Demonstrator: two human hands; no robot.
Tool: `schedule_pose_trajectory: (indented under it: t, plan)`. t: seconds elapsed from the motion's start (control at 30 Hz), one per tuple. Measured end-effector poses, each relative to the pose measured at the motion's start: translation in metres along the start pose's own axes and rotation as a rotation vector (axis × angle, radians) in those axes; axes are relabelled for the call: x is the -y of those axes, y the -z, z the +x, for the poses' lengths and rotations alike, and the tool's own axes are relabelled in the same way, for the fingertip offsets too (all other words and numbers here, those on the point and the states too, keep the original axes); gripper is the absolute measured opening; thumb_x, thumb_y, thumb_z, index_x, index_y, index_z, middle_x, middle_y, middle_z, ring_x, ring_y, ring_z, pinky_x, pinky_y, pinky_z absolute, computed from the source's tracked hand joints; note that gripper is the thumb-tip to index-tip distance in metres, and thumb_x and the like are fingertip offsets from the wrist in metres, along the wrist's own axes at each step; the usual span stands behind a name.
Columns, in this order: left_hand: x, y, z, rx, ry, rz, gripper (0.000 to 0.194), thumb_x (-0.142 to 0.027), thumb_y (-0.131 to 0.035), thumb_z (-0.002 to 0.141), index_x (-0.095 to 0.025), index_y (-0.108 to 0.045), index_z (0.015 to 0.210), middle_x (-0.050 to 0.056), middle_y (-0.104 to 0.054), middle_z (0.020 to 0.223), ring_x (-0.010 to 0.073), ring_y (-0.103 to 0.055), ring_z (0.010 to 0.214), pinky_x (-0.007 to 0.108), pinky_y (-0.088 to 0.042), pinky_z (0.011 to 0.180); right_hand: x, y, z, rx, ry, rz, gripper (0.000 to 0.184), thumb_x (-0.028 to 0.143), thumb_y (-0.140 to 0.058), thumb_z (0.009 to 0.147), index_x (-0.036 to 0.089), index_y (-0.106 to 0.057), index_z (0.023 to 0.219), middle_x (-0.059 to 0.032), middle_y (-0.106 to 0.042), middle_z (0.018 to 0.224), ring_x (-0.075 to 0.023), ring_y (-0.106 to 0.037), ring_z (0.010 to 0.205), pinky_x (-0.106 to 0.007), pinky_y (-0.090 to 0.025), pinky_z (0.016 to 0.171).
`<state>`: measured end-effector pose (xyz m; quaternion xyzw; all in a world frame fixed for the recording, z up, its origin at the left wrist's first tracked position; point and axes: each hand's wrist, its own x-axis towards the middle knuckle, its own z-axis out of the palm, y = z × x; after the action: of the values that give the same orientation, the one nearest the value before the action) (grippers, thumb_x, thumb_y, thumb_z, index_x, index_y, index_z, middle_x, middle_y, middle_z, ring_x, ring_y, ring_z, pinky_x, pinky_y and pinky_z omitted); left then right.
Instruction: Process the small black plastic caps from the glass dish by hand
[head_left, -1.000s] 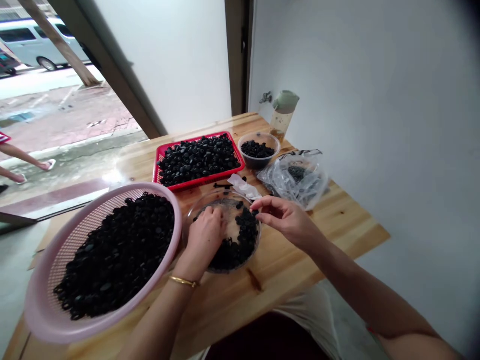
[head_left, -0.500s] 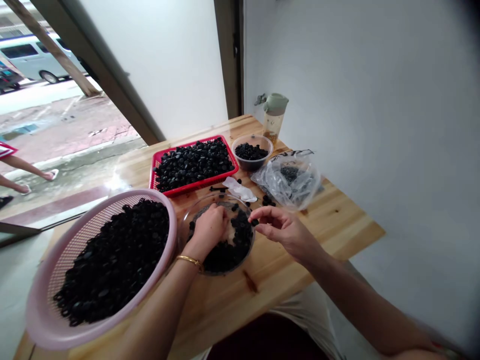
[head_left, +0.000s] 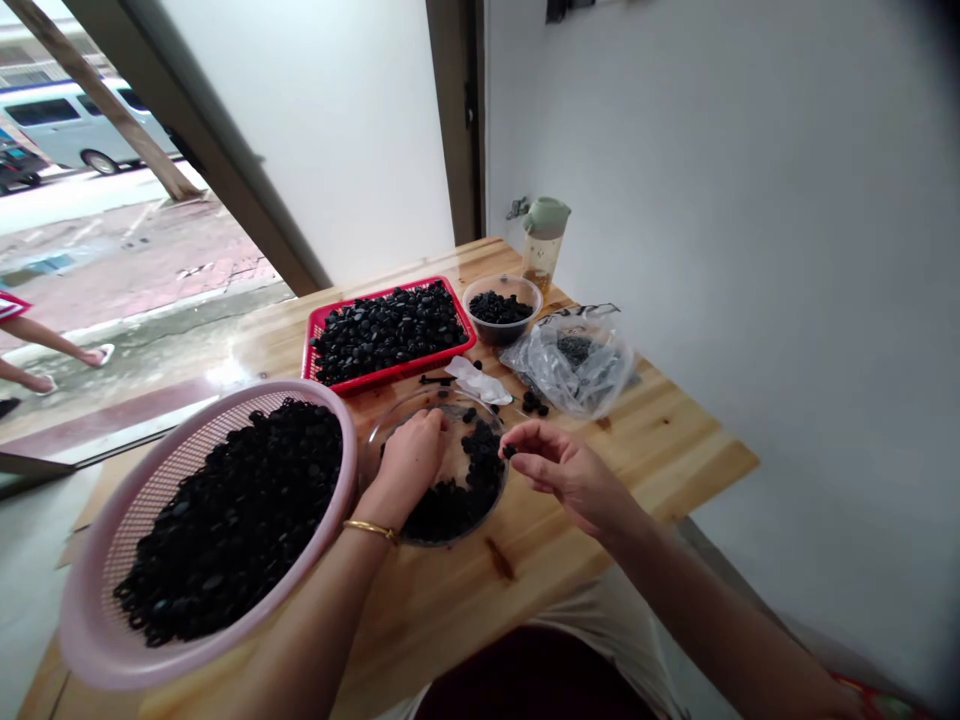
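Note:
A clear round plastic bowl holds small black round pieces, heaped toward its near and right sides. Over its left half is my left hand, fingers curled down and closed; whatever they grip is hidden. My right hand, beside the bowl's right rim, pinches a small black round piece between thumb and forefinger. To the left stands a large pink mesh basket full of black rings and pieces. A red tray basket behind the bowl is filled with shiny black round pieces.
At the back of the wooden table are a small plastic tub of black pieces and a green-lidded bottle. A clear plastic bag, a crumpled white wrapper and loose black pieces lie nearer.
My left hand has shifted slightly left within the bowl. The right hand still pinches the black piece at the rim, its fingers slightly more curled. The view has tilted a little.

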<state>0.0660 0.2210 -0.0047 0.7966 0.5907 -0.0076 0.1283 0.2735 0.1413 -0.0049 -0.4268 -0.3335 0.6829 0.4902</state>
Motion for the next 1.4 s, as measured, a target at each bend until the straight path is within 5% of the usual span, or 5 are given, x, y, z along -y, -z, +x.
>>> schedule_pose_trajectory:
  t: [0.3, 0.6, 0.9, 1.17, 1.4]
  plan:
    - [-0.012, -0.002, 0.009, -0.024, -0.013, 0.002, 0.018, -0.014, -0.054, 0.095, -0.015, -0.069, 0.087, 0.015, -0.071, 0.102, 0.0289, -0.074, 0.092, 0.035, -0.054, 0.077, -0.003, 0.004, -0.009, 0.001, -0.016, 0.019, 0.035, 0.038, -0.092, 0.064, 0.021, -0.074, 0.089, -0.0015, -0.072, 0.088, -0.0083, -0.042, 0.06, -0.021, -0.023, 0.05]
    - [-0.021, 0.007, -0.033, -0.383, -0.111, -0.279, 0.017, -0.012, -0.049, 0.097, -0.02, -0.063, 0.103, 0.008, -0.068, 0.104, 0.0228, -0.069, 0.099, 0.035, -0.054, 0.091, -0.016, -0.001, -0.012, 0.062, -0.005, 0.204, 0.032, 0.035, -0.093, 0.066, 0.021, -0.074, 0.087, -0.0023, -0.073, 0.084, -0.0058, -0.033, 0.052, -0.024, -0.019, 0.05]
    - [-0.003, 0.008, -0.055, -0.589, -0.086, -0.506, 0.014, -0.018, -0.057, 0.095, -0.021, -0.069, 0.089, 0.005, -0.071, 0.096, 0.0205, -0.068, 0.089, 0.032, -0.055, 0.081, -0.021, -0.02, -0.009, 0.122, -0.069, 0.361, 0.033, 0.032, -0.095, 0.064, 0.023, -0.078, 0.091, -0.0026, -0.073, 0.085, -0.0057, -0.031, 0.052, -0.023, -0.015, 0.049]
    - [-0.029, 0.007, -0.086, -0.31, 0.243, -1.783, 0.026, -0.035, -0.088, 0.071, -0.016, -0.077, 0.086, 0.004, -0.076, 0.084, 0.011, -0.063, 0.062, 0.021, -0.05, 0.054, -0.025, -0.034, -0.011, 0.05, -0.042, 0.297, 0.032, 0.034, -0.096, 0.064, 0.022, -0.077, 0.086, 0.0005, -0.07, 0.078, -0.0049, -0.036, 0.052, -0.02, -0.021, 0.048]
    - [-0.044, -0.002, -0.102, -0.254, 0.3, -2.014, 0.03, -0.035, -0.095, 0.065, -0.016, -0.082, 0.084, 0.003, -0.076, 0.082, 0.0079, -0.063, 0.065, 0.017, -0.055, 0.063, -0.026, -0.05, -0.015, 0.101, 0.133, 0.133, 0.027, 0.034, -0.092, 0.074, 0.021, -0.075, 0.092, 0.0013, -0.075, 0.08, -0.012, -0.064, 0.07, -0.024, -0.05, 0.068]
